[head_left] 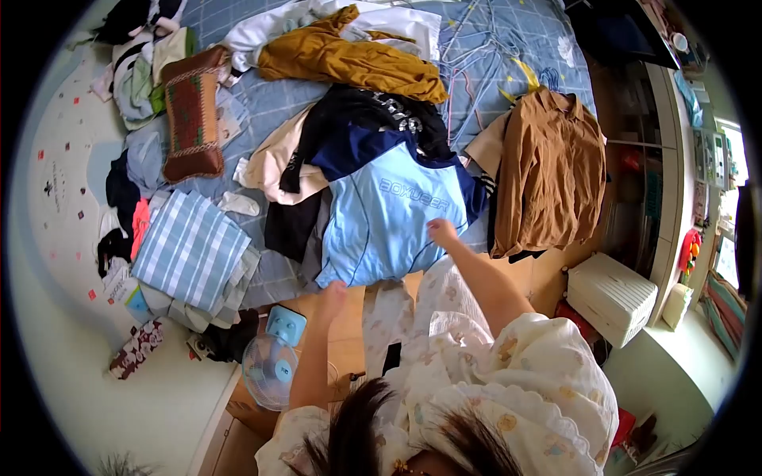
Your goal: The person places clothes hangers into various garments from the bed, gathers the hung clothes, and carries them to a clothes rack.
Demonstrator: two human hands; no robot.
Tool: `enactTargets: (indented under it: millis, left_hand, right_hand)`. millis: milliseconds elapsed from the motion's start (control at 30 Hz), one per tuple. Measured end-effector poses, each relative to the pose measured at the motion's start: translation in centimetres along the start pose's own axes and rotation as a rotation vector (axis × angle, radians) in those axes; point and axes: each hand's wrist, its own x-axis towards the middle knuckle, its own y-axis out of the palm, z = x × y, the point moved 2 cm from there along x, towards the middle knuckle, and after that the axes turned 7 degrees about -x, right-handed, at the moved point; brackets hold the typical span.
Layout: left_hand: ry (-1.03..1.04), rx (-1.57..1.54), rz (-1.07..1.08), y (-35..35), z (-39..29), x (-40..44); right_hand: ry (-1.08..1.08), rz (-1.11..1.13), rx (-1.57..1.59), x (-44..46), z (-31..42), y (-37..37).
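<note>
A light blue T-shirt with navy shoulders and sleeves lies spread at the bed's near edge, its printed lettering facing up. My left hand is at the shirt's lower left corner, its fingers closed at the hem. Over the lower right part of the shirt front is my right hand, fingers curled together; whether cloth is pinched in them is hidden. Under and beyond the T-shirt lie a black printed garment and a cream garment.
Mustard clothing and blue hangers lie farther back on the bed. A brown shirt lies right. Left are a patterned cushion and folded checked cloth. A fan and white suitcase stand below.
</note>
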Motion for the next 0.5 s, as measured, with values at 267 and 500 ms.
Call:
enactTargets:
  millis: [267,500]
  left_hand:
    - [0.231,0.135,-0.152,-0.3,-21.0,22.4]
    - [0.376,0.341,-0.281,6.8,-24.8,35.3]
  right_hand:
    - [0.031,-0.407,0.358,10.2,-4.1,-15.5]
    - [0.028,-0.295,0.674,19.1,1.6,-19.0]
